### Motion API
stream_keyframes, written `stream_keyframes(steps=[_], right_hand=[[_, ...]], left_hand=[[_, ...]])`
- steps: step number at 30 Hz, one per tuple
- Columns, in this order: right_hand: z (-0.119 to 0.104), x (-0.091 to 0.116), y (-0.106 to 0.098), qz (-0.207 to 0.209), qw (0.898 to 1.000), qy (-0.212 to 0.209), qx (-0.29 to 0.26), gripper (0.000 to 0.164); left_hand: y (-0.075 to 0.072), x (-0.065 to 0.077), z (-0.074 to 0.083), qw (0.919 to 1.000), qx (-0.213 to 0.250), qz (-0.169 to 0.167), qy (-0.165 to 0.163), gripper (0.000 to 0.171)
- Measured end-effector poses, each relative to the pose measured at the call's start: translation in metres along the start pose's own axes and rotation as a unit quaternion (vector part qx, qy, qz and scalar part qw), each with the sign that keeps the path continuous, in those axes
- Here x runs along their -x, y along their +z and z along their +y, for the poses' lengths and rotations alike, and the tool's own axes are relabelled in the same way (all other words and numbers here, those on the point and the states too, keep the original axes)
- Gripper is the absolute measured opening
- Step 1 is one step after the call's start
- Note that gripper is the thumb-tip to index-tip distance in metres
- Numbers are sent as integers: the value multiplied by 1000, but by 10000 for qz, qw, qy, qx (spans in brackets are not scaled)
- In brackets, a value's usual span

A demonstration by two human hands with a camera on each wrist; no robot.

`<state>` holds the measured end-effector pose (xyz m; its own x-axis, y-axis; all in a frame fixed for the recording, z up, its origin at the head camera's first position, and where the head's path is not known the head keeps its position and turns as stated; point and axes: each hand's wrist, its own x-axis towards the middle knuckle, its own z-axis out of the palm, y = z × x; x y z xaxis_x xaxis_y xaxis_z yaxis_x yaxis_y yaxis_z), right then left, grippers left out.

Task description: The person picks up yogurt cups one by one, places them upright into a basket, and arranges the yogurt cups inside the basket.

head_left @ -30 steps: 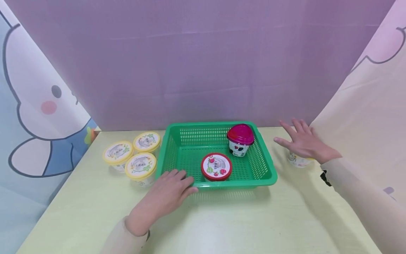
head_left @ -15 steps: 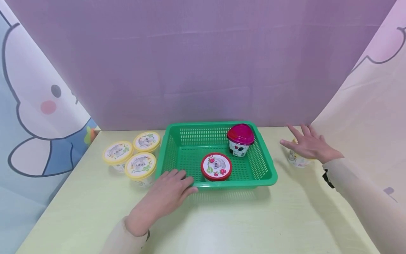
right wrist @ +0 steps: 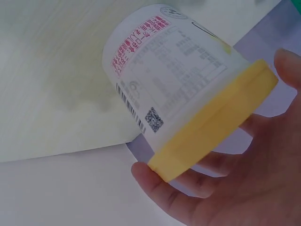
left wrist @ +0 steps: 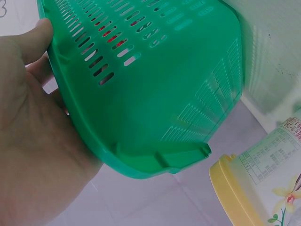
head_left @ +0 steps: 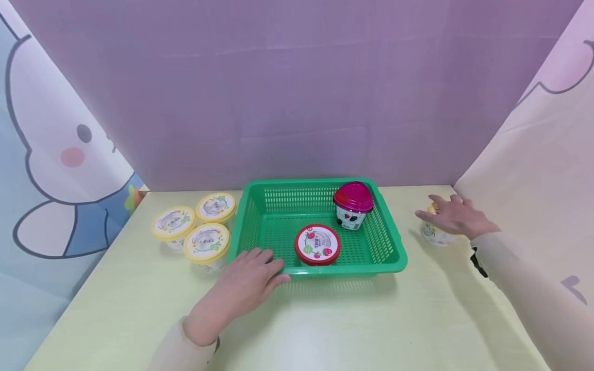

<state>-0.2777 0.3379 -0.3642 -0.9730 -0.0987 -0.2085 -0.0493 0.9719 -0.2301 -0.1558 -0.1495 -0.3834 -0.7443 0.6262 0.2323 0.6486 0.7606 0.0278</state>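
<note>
My left hand (head_left: pixel 238 286) grips the near left corner of a green plastic basket (head_left: pixel 362 269). In the left wrist view, its thumb (left wrist: pixel 36 42) lies on the basket's outer side and the fingers go over the rim. My right hand (head_left: pixel 457 216) hovers over a white cup with a yellow lid (head_left: pixel 433 237) at the right of the table. In the right wrist view its fingers spread around the lid (right wrist: pixel 216 125); one fingertip (right wrist: pixel 143 174) is at the lid's edge, while the thumb (right wrist: pixel 288 66) looks slightly apart from it. The cup stands upright.
Inside the basket are a red-lidded cup (head_left: pixel 317 244) near the front and a magenta-lidded cup (head_left: pixel 353 205) at the back right. Left of the basket stand three yellow-lidded cups (head_left: pixel 206 242). A purple cloth wall (head_left: pixel 301 103) rises behind the table.
My right hand has lowered and moved slightly right onto the yellow-lidded cup, its fingers drawing closer together. The left hand and the basket stay in place.
</note>
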Motion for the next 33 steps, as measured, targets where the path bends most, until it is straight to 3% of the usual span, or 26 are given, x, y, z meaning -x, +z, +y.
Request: stream_keyframes(steps=[11, 19, 33], right_hand=[[8, -2, 6, 160, 9997, 16, 174, 69], [6, -3, 7, 473, 9982, -150, 335, 64], [-17, 4, -2, 869, 9934, -550, 502, 60]], left_hand=[[1, 1, 0, 9999, -59, 82, 50, 29], [0, 1, 0, 10000, -19, 42, 33, 31], [-2, 1, 1, 10000, -59, 61, 28, 31]])
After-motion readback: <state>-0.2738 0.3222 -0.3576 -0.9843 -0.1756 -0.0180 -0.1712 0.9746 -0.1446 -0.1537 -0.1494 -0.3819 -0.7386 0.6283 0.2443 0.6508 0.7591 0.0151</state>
